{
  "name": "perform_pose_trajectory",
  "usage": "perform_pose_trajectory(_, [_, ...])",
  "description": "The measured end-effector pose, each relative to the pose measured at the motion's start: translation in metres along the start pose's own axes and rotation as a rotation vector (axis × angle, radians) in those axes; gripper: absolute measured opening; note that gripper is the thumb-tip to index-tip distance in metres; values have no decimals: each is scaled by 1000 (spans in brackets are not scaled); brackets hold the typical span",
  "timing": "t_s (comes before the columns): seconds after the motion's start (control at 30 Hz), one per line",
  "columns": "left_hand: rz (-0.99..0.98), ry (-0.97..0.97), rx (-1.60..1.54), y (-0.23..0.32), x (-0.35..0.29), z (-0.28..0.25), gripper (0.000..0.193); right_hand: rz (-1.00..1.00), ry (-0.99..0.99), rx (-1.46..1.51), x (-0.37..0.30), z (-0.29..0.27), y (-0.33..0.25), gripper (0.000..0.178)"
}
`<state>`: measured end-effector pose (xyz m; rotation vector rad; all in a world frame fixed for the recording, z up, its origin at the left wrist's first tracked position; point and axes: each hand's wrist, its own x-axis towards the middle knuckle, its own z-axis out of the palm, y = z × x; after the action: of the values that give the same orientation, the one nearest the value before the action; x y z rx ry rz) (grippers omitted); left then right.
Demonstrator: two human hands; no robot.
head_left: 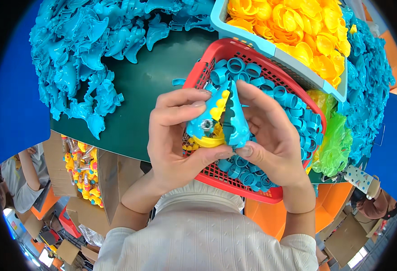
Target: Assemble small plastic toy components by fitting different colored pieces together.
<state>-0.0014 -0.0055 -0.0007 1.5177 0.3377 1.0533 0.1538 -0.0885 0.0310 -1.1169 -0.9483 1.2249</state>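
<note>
Above a red basket (pixel 201 74), both of my hands hold the two halves of a hollow blue plastic toy shell, side by side. My left hand (pixel 171 131) is closed on one blue half-shell (pixel 201 118), which has yellow bumps along its edge, a round grey part and a yellow curved piece at the bottom. Closed on the other blue half-shell (pixel 237 119) is my right hand (pixel 273 135). A narrow gap runs between the notched edges of the halves. Many blue plastic rings (pixel 282 94) lie in the basket under my hands.
A heap of blue shell pieces (pixel 88 40) covers the green table's (pixel 137 104) far left; another pile (pixel 365 67) lies at right. Yellow cups fill a light blue bin (pixel 293 58) behind the basket. A green plastic bag (pixel 336 144) sits right. Left below, a cardboard box (pixel 56 165) holds yellow toys.
</note>
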Motion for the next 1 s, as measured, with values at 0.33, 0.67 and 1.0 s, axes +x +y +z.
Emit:
perform_pose_trajectory(0.33, [55, -25, 46, -3, 2, 0, 61, 53, -62, 67, 2, -4, 0, 66])
perform_pose_trajectory(0.67, [46, 20, 130, -3, 0, -1, 57, 51, -66, 39, 3, -2, 1, 65])
perform_pose_trajectory(1.0, [-10, -76, 168, 0, -1, -5, 59, 14, -77, -32, 4, -9, 3, 67])
